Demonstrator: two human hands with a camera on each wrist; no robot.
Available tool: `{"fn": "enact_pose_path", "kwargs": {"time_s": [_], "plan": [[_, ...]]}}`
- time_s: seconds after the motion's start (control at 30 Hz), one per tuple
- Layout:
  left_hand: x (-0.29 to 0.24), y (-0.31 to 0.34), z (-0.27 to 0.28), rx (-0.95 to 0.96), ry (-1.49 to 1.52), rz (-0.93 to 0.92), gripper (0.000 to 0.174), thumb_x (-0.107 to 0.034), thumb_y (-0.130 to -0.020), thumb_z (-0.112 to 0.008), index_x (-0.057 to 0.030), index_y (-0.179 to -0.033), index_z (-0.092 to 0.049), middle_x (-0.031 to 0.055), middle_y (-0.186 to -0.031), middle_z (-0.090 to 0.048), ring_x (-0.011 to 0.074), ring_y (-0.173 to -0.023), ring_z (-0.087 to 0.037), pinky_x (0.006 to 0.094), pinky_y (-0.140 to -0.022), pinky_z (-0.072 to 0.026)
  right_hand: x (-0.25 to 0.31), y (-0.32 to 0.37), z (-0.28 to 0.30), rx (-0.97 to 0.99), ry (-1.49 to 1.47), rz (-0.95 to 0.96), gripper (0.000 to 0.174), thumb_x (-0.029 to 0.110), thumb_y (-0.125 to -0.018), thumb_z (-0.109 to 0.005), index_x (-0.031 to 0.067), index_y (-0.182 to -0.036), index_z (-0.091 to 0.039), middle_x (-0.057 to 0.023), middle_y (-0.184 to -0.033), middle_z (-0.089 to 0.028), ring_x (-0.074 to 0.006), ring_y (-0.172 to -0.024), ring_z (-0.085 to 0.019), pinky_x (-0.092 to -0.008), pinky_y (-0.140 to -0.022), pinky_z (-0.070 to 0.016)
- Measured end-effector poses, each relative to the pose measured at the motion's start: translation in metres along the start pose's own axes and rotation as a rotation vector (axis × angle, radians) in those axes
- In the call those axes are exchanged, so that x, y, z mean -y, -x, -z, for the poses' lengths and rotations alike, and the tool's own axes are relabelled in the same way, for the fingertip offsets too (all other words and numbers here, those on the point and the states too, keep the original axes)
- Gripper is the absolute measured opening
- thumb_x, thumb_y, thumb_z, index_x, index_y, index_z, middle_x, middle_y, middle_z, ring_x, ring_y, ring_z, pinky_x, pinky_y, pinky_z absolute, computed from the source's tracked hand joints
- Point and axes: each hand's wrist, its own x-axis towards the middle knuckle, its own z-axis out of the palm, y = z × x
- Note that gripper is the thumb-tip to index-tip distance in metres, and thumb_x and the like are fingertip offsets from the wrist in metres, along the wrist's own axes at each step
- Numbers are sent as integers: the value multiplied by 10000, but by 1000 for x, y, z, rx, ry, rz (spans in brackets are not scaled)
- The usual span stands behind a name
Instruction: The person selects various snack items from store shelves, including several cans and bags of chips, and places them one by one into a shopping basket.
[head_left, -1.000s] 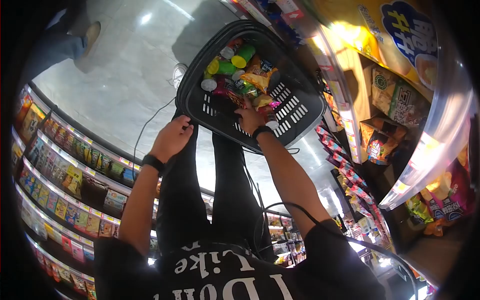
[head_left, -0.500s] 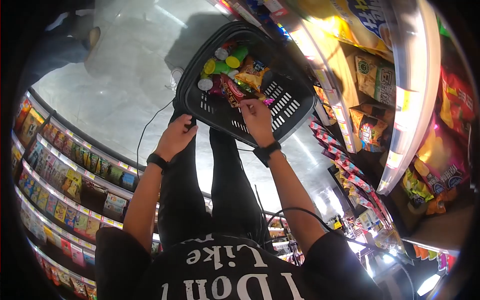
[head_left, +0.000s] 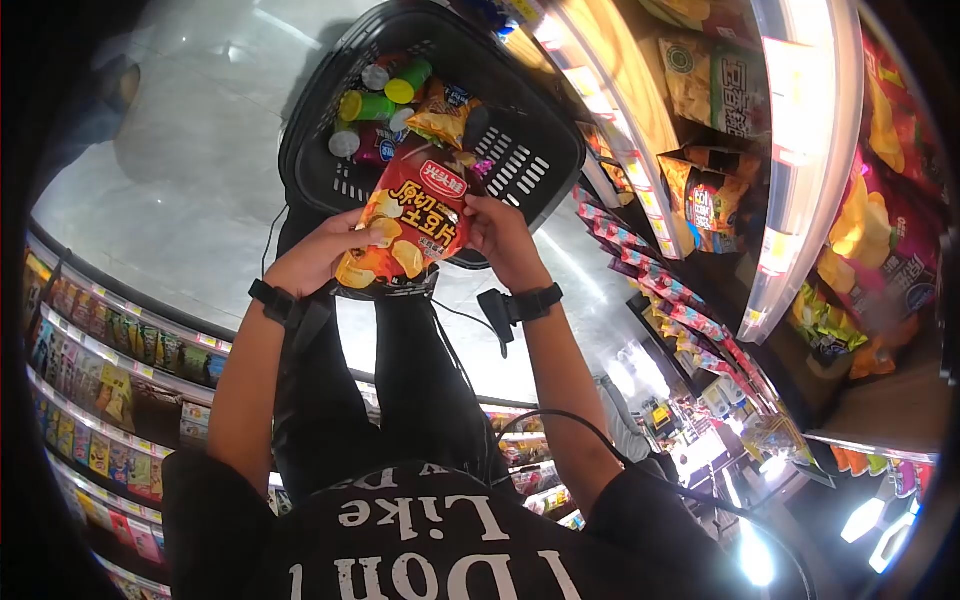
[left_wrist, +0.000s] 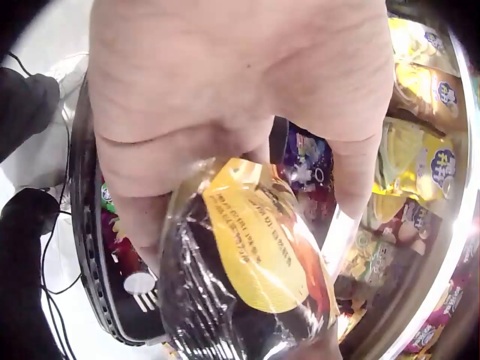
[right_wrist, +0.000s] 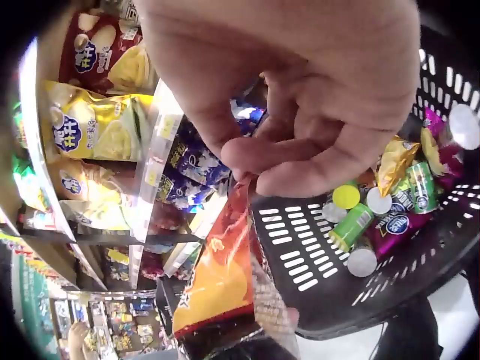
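A red and orange bag of potato chips (head_left: pixel 415 215) is held up between both hands, its printed front facing the head camera. My left hand (head_left: pixel 322 250) grips its left edge, thumb on the front. At the bag's right edge, my right hand (head_left: pixel 503 240) pinches the wrapper between thumb and finger, as the right wrist view shows close up. Behind the bag is a black shopping basket (head_left: pixel 545 150) with slotted walls. Inside lie green canisters with yellow lids (head_left: pixel 366 106), an orange snack bag (head_left: pixel 441 115) and a purple bag (head_left: pixel 375 143).
Shelves of snack bags (head_left: pixel 700 190) with clear front rails rise close on the right. More shelves of small packets (head_left: pixel 120 350) line the left. A black cable (head_left: pixel 590 425) loops by the right arm. Another person's leg (head_left: pixel 100 110) is at the upper left.
My right hand has lifted the potato chip bag out of the basket toward the body. The left hand, free before, has come over and gripped its other edge.
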Motion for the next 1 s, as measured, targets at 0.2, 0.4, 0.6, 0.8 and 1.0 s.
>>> {"fn": "enact_pose_path", "kwargs": {"time_s": [0.2,0.4,0.6,0.8,1.0], "plan": [[12,-10,-12,-88,-58,0,557,-145,-967,-715,-13,-1458,-486,77,-1316,-656,140,-1143,-667,287,-994,-540,-23,6,8,-127,-50,31,242,213,-951,-708,9,-1072,-661,0,-766,-616,-96,-650,-578,-254,-640,-486],[13,-20,-11,-83,-128,-45,537,-132,-979,-696,-11,-1457,-484,77,-1320,-653,139,-1151,-666,287,-1000,-543,-28,17,8,-143,52,167,769,162,-873,-807,32,-1496,-375,-83,-1099,-693,-142,-947,-669,-275,-739,-537],[10,-24,-24,-91,-214,-109,488,-141,-982,-698,-6,-1417,-521,62,-1280,-669,124,-1120,-666,267,-978,-538,-39,18,-7,-100,88,152,834,178,-852,-844,16,-1501,-345,-163,-1298,-640,-191,-1059,-670,-318,-819,-569],[13,-40,11,-114,-488,-143,430,-188,-987,-705,1,-1346,-564,58,-1205,-685,96,-1069,-653,251,-927,-538,-57,7,-10,45,65,-39,542,236,-927,-778,52,-1383,-550,-63,-1261,-678,-169,-1111,-662,-363,-913,-549],[-1,-72,78,-458,-1127,-222,456,-332,-961,-700,43,-1208,-622,197,-1162,-687,311,-1114,-648,376,-996,-492,-67,-3,-24,-128,-28,8,485,237,-957,-737,74,-1383,-573,-56,-1287,-675,-170,-1131,-659,-367,-944,-544]]}}
